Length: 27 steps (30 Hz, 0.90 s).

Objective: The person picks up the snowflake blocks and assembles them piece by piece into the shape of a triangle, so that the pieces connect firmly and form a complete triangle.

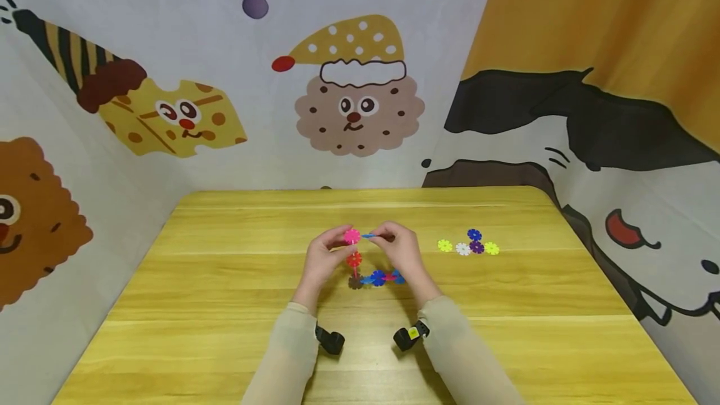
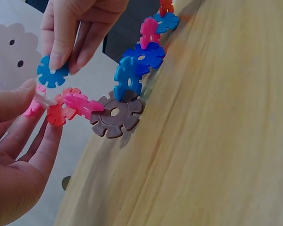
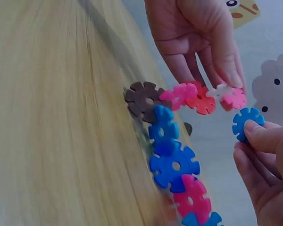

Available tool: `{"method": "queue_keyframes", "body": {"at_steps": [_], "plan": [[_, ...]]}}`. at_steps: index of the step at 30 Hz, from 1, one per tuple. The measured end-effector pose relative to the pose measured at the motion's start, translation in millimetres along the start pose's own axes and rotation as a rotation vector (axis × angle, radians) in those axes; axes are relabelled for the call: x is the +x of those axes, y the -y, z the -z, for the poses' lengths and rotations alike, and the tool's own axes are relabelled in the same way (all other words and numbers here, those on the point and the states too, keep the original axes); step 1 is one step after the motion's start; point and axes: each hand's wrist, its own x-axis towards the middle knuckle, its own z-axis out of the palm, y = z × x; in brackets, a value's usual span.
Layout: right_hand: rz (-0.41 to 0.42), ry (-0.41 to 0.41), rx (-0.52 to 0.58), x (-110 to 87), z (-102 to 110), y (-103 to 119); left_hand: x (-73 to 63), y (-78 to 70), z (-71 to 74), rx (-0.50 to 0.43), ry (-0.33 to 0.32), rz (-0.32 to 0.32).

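Right hand: We see the right hand (image 1: 400,249) pinching a light-blue notched disc (image 2: 52,72) between thumb and fingers, its rim facing the chain.
Left hand: We find the left hand (image 1: 323,258) pinching the hot-pink end disc (image 1: 352,235), the thumb on its near face; the other fingers, slightly parted, reach toward the red disc (image 3: 203,101).
Gap between the hands: We see the light-blue notched disc just beside the hot-pink end disc; whether the two edges touch, we cannot tell.
Held arm of the chain: From the hot-pink end disc we follow a white disc (image 3: 220,90), the red disc and a second pink disc (image 3: 179,95) to a brown disc (image 2: 125,117) at the corner.
Other arm of the chain: Past the brown disc we count a blue disc (image 3: 162,120), a darker blue disc (image 3: 186,165) and another pink disc (image 3: 198,197), with more beyond.
Wooden tabletop (image 1: 225,330): To the right, well apart, we spot a cluster of yellow, white, purple and blue discs (image 1: 477,247).
Sleeves and wrists: We note beige sleeves (image 1: 289,342) and black wrist cameras (image 1: 330,341).
Backdrop: Behind, we see a cartoon cookie (image 1: 360,117) in a dotted cap.
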Motion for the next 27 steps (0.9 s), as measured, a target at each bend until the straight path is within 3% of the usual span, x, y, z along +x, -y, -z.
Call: {"method": "queue_keyframes", "body": {"at_steps": [3, 6, 7, 12, 27], "plan": [[-0.002, -0.01, 0.003, 0.4, -3, 1, 0.2, -0.3, -2.2, -0.005, -0.018, -0.035], [0.002, -0.017, 0.009, 0.7, -4, 1, 2.5, 4.4, -4.1, 0.004, -0.064, -0.03], [0.004, -0.018, 0.016, 0.7, -5, 0, 4.6, 9.5, -4.8, 0.014, -0.085, -0.022], [0.007, -0.016, 0.035, 0.9, -7, 0, 6.9, 8.3, -6.0, 0.037, -0.147, 0.023], [0.089, -0.057, 0.047, 1.5, -5, -7, 11.8, 4.2, -9.2, 0.02, -0.152, 0.053]]}}
